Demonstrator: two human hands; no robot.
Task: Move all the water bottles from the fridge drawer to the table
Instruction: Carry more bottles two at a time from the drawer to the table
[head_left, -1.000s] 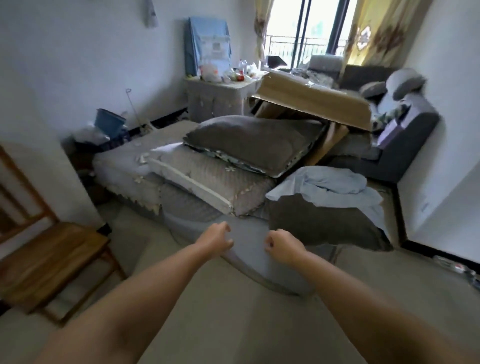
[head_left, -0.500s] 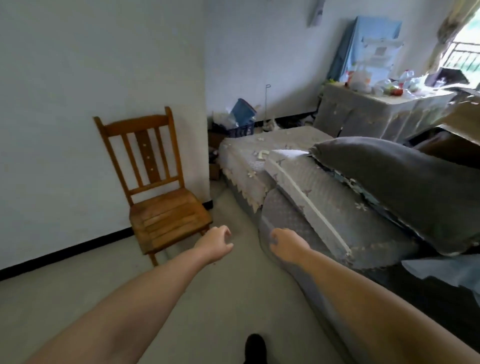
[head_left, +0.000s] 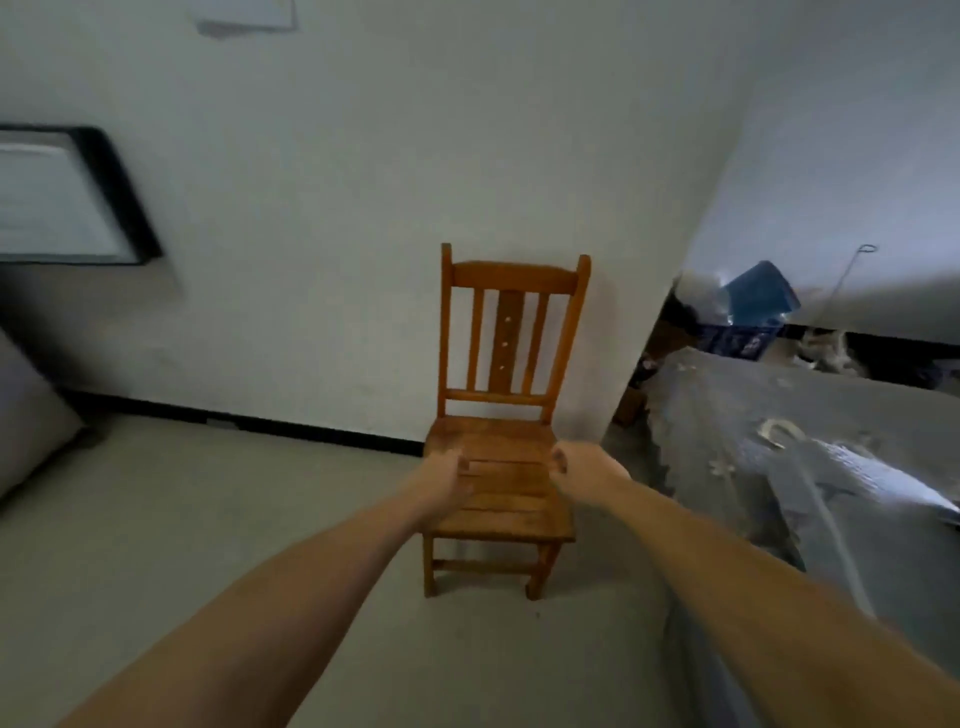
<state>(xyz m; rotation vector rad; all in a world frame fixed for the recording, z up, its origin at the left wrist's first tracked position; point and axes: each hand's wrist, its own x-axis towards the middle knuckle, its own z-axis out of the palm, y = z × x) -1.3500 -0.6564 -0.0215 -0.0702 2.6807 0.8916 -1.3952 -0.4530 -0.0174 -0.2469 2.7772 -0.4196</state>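
Wooden and orange-brown, a slatted chair (head_left: 498, 415) stands against the white wall at the middle of the room. Both bare arms reach out in front of it; the left hand (head_left: 441, 480) and the right hand (head_left: 582, 470) hover side by side, a little apart, fingers curled in loosely and holding nothing. Right of them lies a grey quilted mattress (head_left: 779, 441), with a blue bin (head_left: 761, 296) far behind it. No water bottles, fridge drawer or table show from here.
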